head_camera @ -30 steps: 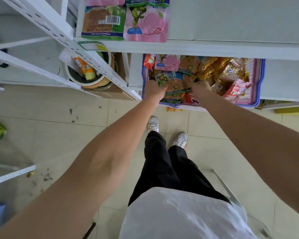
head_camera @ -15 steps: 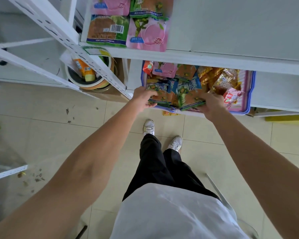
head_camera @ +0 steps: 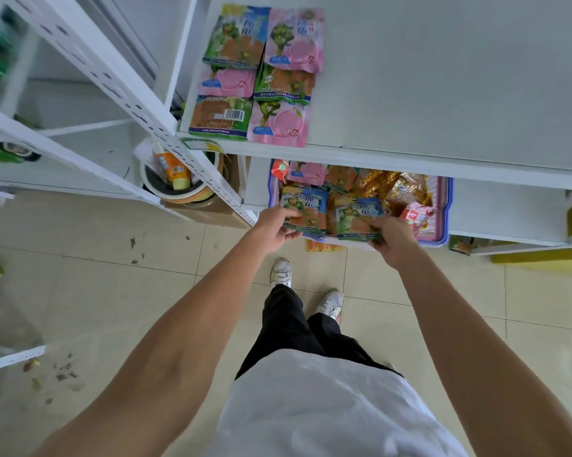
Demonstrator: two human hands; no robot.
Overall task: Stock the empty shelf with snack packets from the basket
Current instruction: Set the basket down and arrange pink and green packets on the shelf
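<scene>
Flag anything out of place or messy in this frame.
A yellow packet lies on the floor just below the basket, as if dropped. Dark scraps litter the tiles at left. On the shelf, the front-left packet lies barcode side up, unlike its neighbours.

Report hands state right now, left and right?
Left hand: closed, gripping the left green packet at the basket.
Right hand: closed, gripping the right green packet.
</scene>
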